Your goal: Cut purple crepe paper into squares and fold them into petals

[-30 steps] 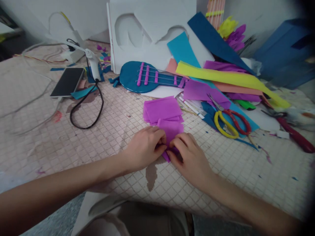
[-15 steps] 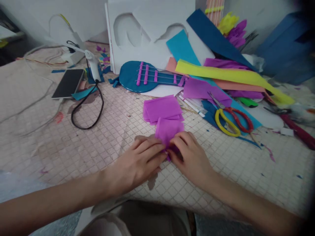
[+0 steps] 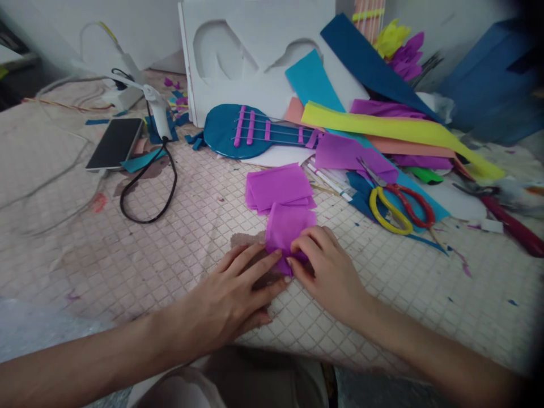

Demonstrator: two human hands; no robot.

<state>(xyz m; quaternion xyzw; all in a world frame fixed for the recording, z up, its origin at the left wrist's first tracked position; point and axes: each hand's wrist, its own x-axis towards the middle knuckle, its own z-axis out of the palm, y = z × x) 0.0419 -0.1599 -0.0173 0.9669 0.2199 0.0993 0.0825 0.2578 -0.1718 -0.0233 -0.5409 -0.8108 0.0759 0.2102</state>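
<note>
A piece of purple crepe paper [image 3: 289, 224] lies flat on the table, its near edge folded or gathered under my fingers. My left hand [image 3: 232, 289] rests with fingers spread, its fingertips touching the paper's near left edge. On the other side, my right hand [image 3: 327, 269] pinches the near right edge between thumb and curled fingers. Just beyond the piece lies a small stack of purple paper rectangles [image 3: 278, 187]. Behind that is a blue ukulele-shaped craft [image 3: 242, 131] with purple strips and thin strings.
Scissors [image 3: 391, 209] with yellow and red handles lie right of my hands. Coloured paper strips [image 3: 382, 124] pile up behind them. A phone [image 3: 115, 143] and a white stand-like device [image 3: 159, 110] with a black cord loop are at left. Red-handled pliers [image 3: 516, 224] lie far right.
My left hand has shifted slightly left and toward me, its fingers spreading from a pinch. More of the paper's near edge shows. My right hand keeps its pinch in nearly the same place.
</note>
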